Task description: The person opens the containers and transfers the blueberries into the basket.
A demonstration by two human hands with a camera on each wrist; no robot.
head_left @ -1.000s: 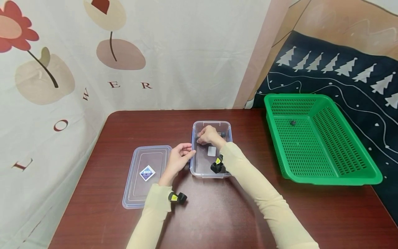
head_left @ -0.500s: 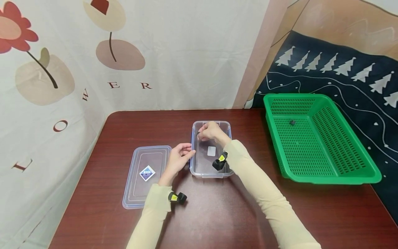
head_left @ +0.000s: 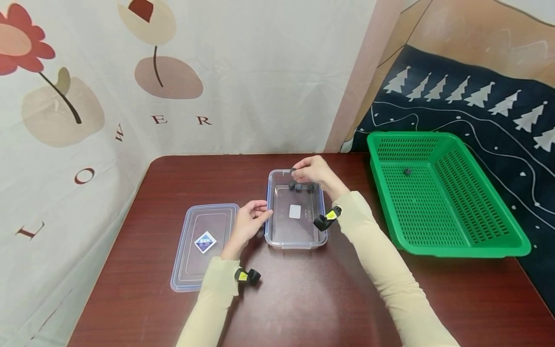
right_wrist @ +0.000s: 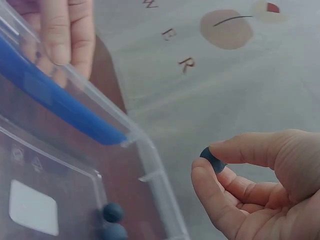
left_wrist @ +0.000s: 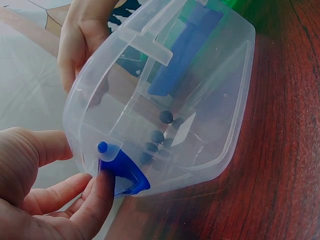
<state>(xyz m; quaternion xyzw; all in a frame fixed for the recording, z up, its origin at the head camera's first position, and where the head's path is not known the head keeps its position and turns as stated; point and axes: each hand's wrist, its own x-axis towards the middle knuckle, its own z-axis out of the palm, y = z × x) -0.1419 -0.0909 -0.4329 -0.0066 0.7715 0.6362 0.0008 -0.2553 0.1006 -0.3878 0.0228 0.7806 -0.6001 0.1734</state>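
A clear plastic box (head_left: 284,233) with blue clips stands on the table, several round, dark blueberries (head_left: 298,187) lying near its far end. My left hand (head_left: 248,220) holds the box's left side, the thumb at the rim and a finger against the blue clip (left_wrist: 122,172). Over the far right part of the box is my right hand (head_left: 317,172). Between its thumb and index finger it pinches one blueberry (right_wrist: 212,159), raised above the rim.
The box's lid (head_left: 217,219), with a diamond-shaped sticker, lies flat on the table left of the box. A green slotted basket (head_left: 470,251) stands at the right with one small dark blueberry (head_left: 407,172) in it. Curtains hang behind the table.
My right hand has risen from inside the box and shifted right, carrying a blueberry. The berries at the far end now show more fully. My left hand has stayed at the box's side.
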